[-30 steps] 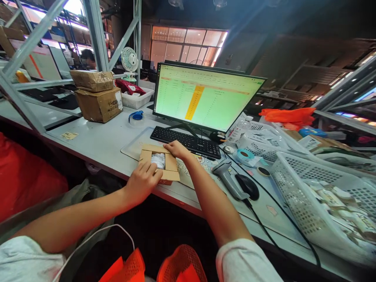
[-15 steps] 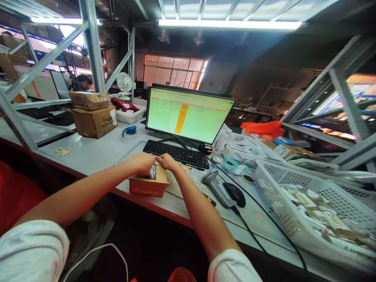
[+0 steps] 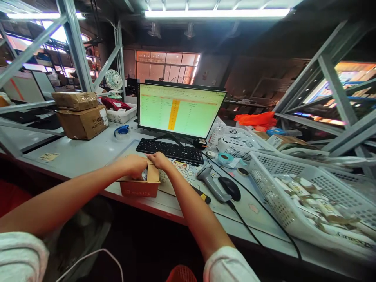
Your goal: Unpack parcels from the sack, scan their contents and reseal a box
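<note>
A small open cardboard box point(image 3: 139, 190) with a reddish front and pale lettering sits at the desk's near edge, in front of the keyboard. My left hand point(image 3: 135, 167) reaches down into its opening, fingers bent and mostly hidden by the hand itself and the box. Beside those fingers shows a bit of clear, shiny plastic point(image 3: 144, 174) inside the box. At the far rim, my right hand point(image 3: 159, 159) is closed on the cardboard flap, thumb side towards my left hand. The two hands are close together.
Behind the box stand a keyboard point(image 3: 170, 150) and a monitor point(image 3: 179, 111). To the right lie a barcode scanner point(image 3: 213, 184), a mouse point(image 3: 229, 188) and a basket point(image 3: 264, 188) of small packs. Two stacked cartons point(image 3: 84, 121) and a tape roll point(image 3: 122, 133) stand left.
The view has turned slightly, so the scene sits further left in the picture. My left hand still reaches into the box, and my right hand remains at its far rim.
</note>
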Demonstrator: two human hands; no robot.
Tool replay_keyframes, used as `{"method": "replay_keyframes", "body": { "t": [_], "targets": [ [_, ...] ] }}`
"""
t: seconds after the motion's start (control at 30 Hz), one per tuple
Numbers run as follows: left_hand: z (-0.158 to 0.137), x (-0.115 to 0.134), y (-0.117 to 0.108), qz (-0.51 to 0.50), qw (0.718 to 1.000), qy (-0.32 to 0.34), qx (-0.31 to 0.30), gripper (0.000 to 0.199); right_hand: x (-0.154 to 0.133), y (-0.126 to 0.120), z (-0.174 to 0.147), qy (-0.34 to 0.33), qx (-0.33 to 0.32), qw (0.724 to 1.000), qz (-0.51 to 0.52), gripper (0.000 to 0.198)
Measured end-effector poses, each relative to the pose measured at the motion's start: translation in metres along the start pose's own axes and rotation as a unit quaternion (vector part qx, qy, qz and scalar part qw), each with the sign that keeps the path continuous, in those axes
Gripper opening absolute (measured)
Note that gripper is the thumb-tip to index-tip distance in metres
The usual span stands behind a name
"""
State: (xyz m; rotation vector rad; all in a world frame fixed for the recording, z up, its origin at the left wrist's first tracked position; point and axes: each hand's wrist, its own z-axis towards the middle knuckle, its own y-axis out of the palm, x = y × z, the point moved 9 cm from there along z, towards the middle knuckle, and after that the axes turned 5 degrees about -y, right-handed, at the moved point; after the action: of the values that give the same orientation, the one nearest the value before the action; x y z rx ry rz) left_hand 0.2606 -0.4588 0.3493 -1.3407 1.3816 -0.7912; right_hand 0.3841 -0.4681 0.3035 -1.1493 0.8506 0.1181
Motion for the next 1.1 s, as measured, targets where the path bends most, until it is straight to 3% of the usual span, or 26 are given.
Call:
{"method": "replay_keyframes", "body": {
  "t": [0.13, 0.23, 0.33, 0.4, 0.47, 0.57, 0.67, 0.73, 0.83, 0.93, 1.0, 1.1],
  "targets": [
    [0.005, 0.009, -0.003, 0.041, 0.996, -0.009, -0.075, 0.052, 0.001, 0.0, 0.002, -0.005, 0.024, 0.999, 0.046, 0.059],
    [0.005, 0.007, -0.005, 0.043, 0.996, 0.003, -0.082, 0.055, 0.007, -0.007, -0.011, -0.01, 0.058, 0.994, 0.09, 0.067],
    [-0.008, -0.006, -0.012, -0.027, 0.999, 0.042, -0.017, 0.053, 0.015, -0.012, -0.048, -0.053, 0.048, 0.976, 0.207, 0.086],
    [-0.025, -0.016, -0.023, -0.087, 0.992, 0.061, 0.07, 0.05, 0.01, -0.012, -0.085, -0.12, 0.005, 0.94, 0.319, 0.094],
    [-0.047, -0.02, -0.034, -0.145, 0.973, 0.085, 0.156, 0.044, 0.0, -0.015, -0.126, -0.173, -0.016, 0.918, 0.357, 0.111],
    [-0.075, -0.01, -0.043, -0.215, 0.943, 0.133, 0.217, 0.034, -0.012, -0.031, -0.176, -0.184, 0.053, 0.949, 0.25, 0.118],
    [-0.093, -0.003, -0.048, -0.259, 0.92, 0.166, 0.244, 0.036, -0.024, -0.059, -0.212, -0.194, 0.149, 0.962, 0.12, 0.095],
    [-0.101, -0.017, -0.051, -0.296, 0.898, 0.16, 0.283, 0.039, -0.024, -0.08, -0.231, -0.207, 0.205, 0.955, 0.061, 0.086],
    [-0.109, -0.062, -0.047, -0.392, 0.831, 0.088, 0.384, 0.037, -0.008, -0.111, -0.26, -0.207, 0.288, 0.935, 0.0, 0.081],
    [-0.101, -0.097, -0.013, -0.51, 0.729, -0.003, 0.457, 0.052, 0.009, -0.129, -0.291, -0.205, 0.341, 0.917, -0.025, 0.083],
    [-0.08, -0.1, 0.025, -0.598, 0.662, -0.042, 0.45, 0.063, 0.014, -0.132, -0.309, -0.201, 0.354, 0.912, -0.043, 0.086],
    [-0.031, -0.087, 0.088, -0.727, 0.569, -0.085, 0.375, 0.064, 0.014, -0.131, -0.329, -0.194, 0.365, 0.906, -0.088, 0.094]
  ]
}}
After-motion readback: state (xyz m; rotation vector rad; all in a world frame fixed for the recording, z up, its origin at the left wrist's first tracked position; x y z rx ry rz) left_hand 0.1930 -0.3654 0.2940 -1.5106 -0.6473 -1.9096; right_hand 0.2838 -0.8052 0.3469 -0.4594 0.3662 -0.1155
